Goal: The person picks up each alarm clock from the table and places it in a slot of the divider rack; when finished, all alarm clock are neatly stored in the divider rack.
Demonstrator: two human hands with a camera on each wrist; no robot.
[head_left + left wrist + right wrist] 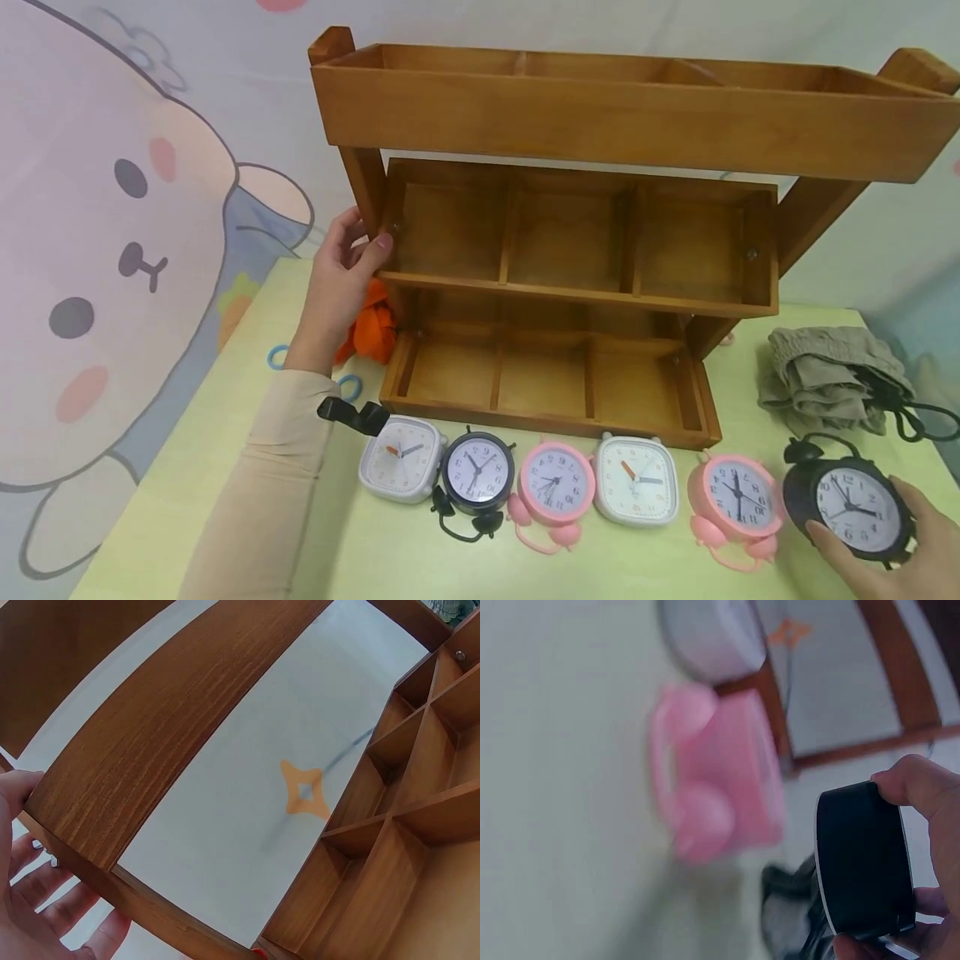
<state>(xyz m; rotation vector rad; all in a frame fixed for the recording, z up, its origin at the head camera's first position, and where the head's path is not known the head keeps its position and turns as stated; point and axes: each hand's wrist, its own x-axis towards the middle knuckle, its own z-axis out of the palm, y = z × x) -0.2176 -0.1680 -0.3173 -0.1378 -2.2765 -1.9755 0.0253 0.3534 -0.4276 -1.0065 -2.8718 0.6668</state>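
My left hand grips the left side of a three-tier wooden shelf at its middle tier, thumb in front and fingers behind the upright. In the left wrist view, the fingers lie along the wooden edge. At the right front, my right hand holds a black twin-bell alarm clock between thumb and fingers. Its dial faces up in the head view, and the right wrist view shows its dark casing from the side. Closest to it is a pink twin-bell alarm clock, blurred in the right wrist view.
Before the shelf lie a white square clock, a black alarm clock, a pink alarm clock and another white clock. Folded grey-green cloth sits right; an orange item and blue rings sit left.
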